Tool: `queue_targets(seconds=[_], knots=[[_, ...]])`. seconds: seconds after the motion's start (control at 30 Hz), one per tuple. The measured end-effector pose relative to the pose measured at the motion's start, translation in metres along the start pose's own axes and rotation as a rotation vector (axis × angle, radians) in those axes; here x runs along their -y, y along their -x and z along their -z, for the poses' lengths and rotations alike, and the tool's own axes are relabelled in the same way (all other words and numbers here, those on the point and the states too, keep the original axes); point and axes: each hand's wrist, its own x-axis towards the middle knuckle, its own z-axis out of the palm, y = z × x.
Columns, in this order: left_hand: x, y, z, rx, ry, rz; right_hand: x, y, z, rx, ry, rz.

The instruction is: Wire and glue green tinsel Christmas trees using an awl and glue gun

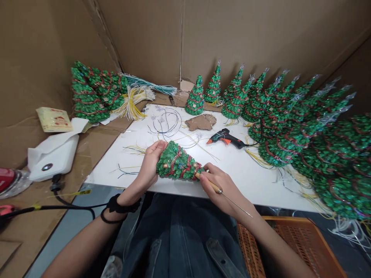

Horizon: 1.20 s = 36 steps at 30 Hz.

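Observation:
A small green Christmas tree (178, 162) with red garland and gold baubles lies on its side just above the front edge of the white board. My left hand (150, 162) grips its wide base end, fingers partly hidden behind it. At the narrow tip is my right hand (218, 185), closed around an awl (216, 188) with a wooden handle. The awl's thin metal shaft points back toward my forearm, away from the tree, and the handle end is close to the tip. Whether the right fingers also touch the tree, I cannot tell.
A hot glue gun (227, 138) lies on the white board (171, 188) beside a cardboard scrap (200, 122) and coiled wires (166, 119). Several finished trees (278, 112) crowd the right. Wire bundles (135, 102) and a white box (55, 154) are at left. An orange crate (301, 239) sits below.

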Motion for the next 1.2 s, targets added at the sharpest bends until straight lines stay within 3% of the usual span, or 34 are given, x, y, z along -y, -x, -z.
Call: queue_targets(seconds=[0.3,0.57,0.77,0.97,1.2], knots=[[-0.002,0.002,-0.001,-0.023,-0.004,0.025,-0.004,-0.006,-0.005,-0.099,0.047,-0.008],[-0.001,-0.001,0.000,-0.032,-0.026,0.007,-0.001,-0.011,-0.004,-0.065,0.064,-0.046],[-0.004,-0.002,0.002,0.034,-0.024,0.070,0.003,-0.007,0.001,-0.056,-0.005,-0.049],[-0.003,-0.003,0.003,0.057,-0.009,0.076,-0.012,0.010,-0.008,-0.310,-0.373,-0.005],[-0.003,-0.005,0.002,0.027,0.007,0.074,-0.009,0.014,-0.026,-0.415,-0.267,0.078]])
